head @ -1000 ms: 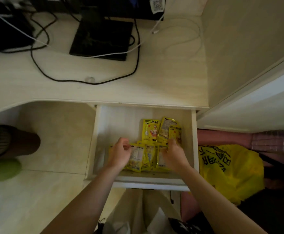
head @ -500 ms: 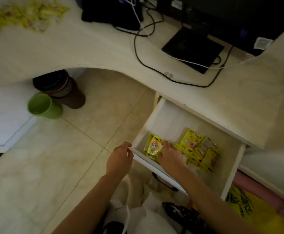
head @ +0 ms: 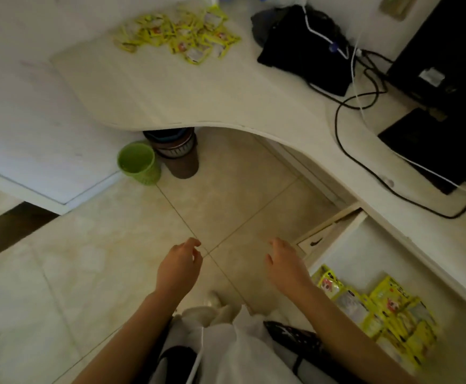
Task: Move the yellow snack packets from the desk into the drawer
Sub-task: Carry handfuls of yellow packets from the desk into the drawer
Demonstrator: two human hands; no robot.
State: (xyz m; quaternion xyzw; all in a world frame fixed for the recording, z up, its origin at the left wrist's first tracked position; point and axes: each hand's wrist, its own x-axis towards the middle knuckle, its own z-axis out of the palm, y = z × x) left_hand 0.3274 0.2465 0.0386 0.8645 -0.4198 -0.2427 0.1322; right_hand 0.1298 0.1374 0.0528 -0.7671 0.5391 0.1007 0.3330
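Fingers of both the left hand [head: 177, 268] and right hand [head: 287, 266] hang loosely curled and empty, withdrawn from the drawer [head: 345, 239] and its deposited packets [head: 387, 311], so another load from the surface pile [head: 182, 33] likely follows.

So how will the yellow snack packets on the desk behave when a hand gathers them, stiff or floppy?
The yellow snack packets look thin and flat, so probably floppy and light. They lie in a loose, overlapping pile on the desk, so a handful would likely slide apart and some may drop. Their film looks glossy, perhaps slippery. Both the left hand and right hand are empty now.
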